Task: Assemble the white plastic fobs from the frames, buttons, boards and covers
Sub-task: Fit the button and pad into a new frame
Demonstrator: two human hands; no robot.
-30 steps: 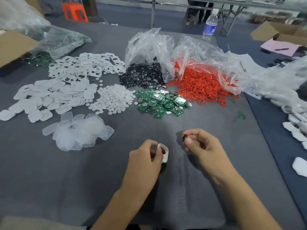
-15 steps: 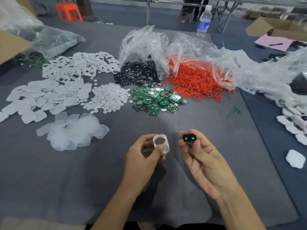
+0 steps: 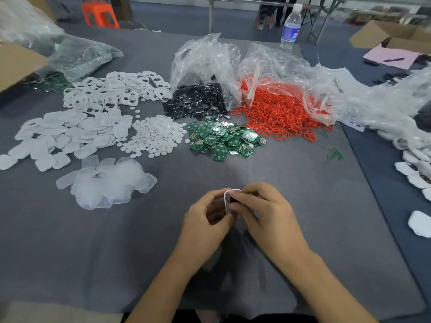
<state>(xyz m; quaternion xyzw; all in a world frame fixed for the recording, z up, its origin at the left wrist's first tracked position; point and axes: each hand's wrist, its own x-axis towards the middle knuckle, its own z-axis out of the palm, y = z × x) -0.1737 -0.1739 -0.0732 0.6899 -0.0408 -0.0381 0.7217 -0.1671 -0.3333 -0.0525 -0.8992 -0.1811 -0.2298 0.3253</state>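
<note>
OK, L hand [image 3: 205,220] grips 1 white frame [image 3: 225,198], R hand [image 3: 268,213] pinches 1 black button [image 3: 233,199] against it.

Head-worn wide-angle view, looking forward and down, table [image 3: 303,206] close below, room beyond

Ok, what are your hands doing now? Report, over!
Left hand grips white frame. Right hand pinches black button against it. Nothing in the way, over.
</note>
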